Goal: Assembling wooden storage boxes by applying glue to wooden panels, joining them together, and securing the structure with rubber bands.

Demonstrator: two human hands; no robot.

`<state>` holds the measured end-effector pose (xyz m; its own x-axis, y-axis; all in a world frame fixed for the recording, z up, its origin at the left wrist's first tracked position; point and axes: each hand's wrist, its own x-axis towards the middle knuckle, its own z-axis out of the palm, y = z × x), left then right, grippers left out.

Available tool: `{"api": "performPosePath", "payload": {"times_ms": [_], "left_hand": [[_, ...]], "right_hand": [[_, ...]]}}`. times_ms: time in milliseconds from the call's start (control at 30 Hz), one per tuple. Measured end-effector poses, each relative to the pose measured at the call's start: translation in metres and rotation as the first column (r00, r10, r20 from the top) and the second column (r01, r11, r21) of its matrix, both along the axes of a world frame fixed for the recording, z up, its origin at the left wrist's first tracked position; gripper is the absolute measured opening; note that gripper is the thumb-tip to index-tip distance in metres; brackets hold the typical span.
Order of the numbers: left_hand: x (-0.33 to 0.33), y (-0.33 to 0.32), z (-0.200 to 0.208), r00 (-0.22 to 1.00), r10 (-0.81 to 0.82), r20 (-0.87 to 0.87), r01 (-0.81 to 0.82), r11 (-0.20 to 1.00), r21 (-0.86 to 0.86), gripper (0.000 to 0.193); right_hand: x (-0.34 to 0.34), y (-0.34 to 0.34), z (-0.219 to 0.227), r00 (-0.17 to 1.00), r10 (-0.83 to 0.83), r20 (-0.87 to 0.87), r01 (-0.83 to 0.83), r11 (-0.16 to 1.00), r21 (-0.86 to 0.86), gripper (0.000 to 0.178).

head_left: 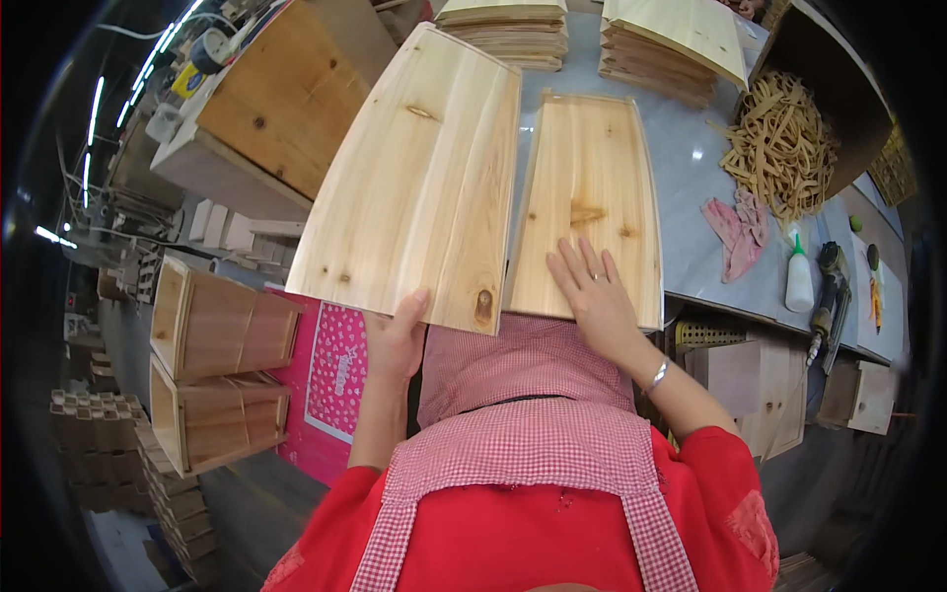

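Note:
My left hand [397, 337] grips the lower edge of a large, pale tapered wooden panel [414, 178], thumb on top and fingers hidden beneath. The panel leans out over the left part of the table. Close beside it lies a narrower wooden panel [592, 158] with knots, its near end at the table's front edge. On this one my right hand [598, 296] rests flat, fingers stretched out and slightly apart. A ring and a silver bracelet show on my right hand and wrist.
Stacked wooden panels [671, 49] stand at the table's back. To the right are a heap of tan strips [784, 148], a pink cloth [738, 232], a white bottle [799, 276] and a power tool [831, 291]. Wooden boxes [222, 326] sit at the left; a large wooden box [286, 99] stands behind.

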<state>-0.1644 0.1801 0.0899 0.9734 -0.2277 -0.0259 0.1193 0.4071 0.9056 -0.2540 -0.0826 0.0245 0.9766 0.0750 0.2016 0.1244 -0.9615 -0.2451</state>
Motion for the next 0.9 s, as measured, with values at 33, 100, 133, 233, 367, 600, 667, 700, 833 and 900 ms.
{"api": "performPosePath", "payload": {"times_ms": [33, 100, 133, 233, 367, 600, 667, 700, 833, 900], "left_hand": [[0.001, -0.003, -0.003, 1.000, 0.001, 0.014, -0.002, 0.999, 0.053, 0.061], [0.004, -0.006, -0.007, 1.000, -0.014, 0.017, 0.011, 0.993, 0.121, 0.056], [0.007, -0.005, -0.012, 1.000, -0.019, 0.019, 0.016, 0.991, 0.131, 0.056], [0.020, -0.008, -0.028, 0.998, -0.012, 0.060, -0.001, 0.976, 0.217, 0.054], [0.030, -0.018, -0.031, 0.992, -0.034, 0.123, -0.017, 0.923, 0.384, 0.046], [0.020, -0.036, -0.018, 0.960, -0.216, 0.180, 0.040, 0.740, 0.672, 0.029], [0.010, -0.043, -0.014, 0.954, -0.245, 0.175, 0.052, 0.707, 0.705, 0.026], [0.004, -0.050, -0.012, 0.936, -0.284, 0.206, 0.044, 0.677, 0.735, 0.026], [0.006, -0.059, -0.003, 0.879, -0.407, 0.249, 0.053, 0.601, 0.797, 0.025], [0.009, -0.056, -0.006, 0.877, -0.433, 0.209, 0.105, 0.598, 0.795, 0.026]], "right_hand": [[-0.007, 0.001, -0.002, 1.000, -0.004, 0.004, 0.004, 1.000, 0.002, 0.081], [-0.013, 0.005, -0.001, 1.000, -0.015, -0.009, 0.015, 1.000, 0.017, 0.079], [-0.013, 0.007, 0.001, 1.000, -0.019, -0.007, 0.020, 0.999, 0.027, 0.079], [-0.009, 0.008, 0.002, 0.999, -0.020, -0.038, 0.023, 0.998, 0.064, 0.080], [-0.007, 0.008, 0.005, 0.998, -0.017, -0.065, 0.021, 0.997, 0.070, 0.081], [-0.002, 0.003, 0.010, 0.996, 0.017, -0.084, -0.013, 0.999, 0.044, 0.067], [0.000, 0.003, 0.007, 0.997, 0.022, -0.072, -0.018, 0.998, 0.054, 0.066], [-0.001, 0.002, 0.005, 0.998, 0.018, -0.063, -0.015, 0.998, 0.060, 0.065], [-0.003, 0.001, 0.003, 0.998, 0.000, -0.060, 0.005, 0.997, 0.075, 0.064], [-0.007, 0.001, 0.002, 0.997, -0.023, -0.078, 0.029, 0.997, 0.070, 0.062]]}}
